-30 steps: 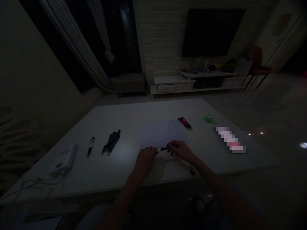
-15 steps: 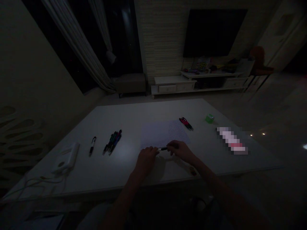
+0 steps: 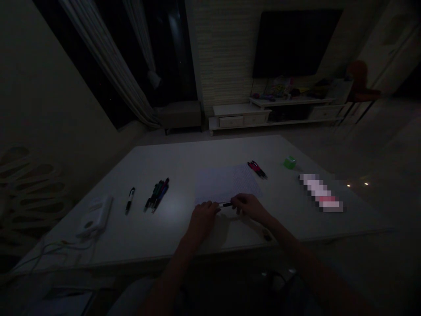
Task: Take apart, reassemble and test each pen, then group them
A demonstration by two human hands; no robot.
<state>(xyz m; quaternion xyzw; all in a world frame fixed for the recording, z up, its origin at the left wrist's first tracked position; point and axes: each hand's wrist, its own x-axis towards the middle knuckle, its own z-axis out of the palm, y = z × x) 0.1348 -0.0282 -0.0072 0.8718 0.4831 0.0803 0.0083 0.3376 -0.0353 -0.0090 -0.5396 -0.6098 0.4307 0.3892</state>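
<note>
Pen [image 3: 226, 205], slim, black-and-white, seemingly plastic, is bridging your left hand [image 3: 204, 216] and right hand [image 3: 249, 206], the white paper sheet [image 3: 215, 182] lying just beyond your fingers. It is probably feeling light, stiff and slightly slippery, its ends suiting a hold. Left fingers are clamping the white end; right fingers are pinching the black end.

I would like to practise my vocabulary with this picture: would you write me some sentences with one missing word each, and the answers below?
1. The left hand and the right hand hold a pen that looks white and ____.
2. On the table, the lone pen lies to the ____ of the pen bunch.
3. The small cube-like object is ____.

Missing words: black; left; green.
</note>
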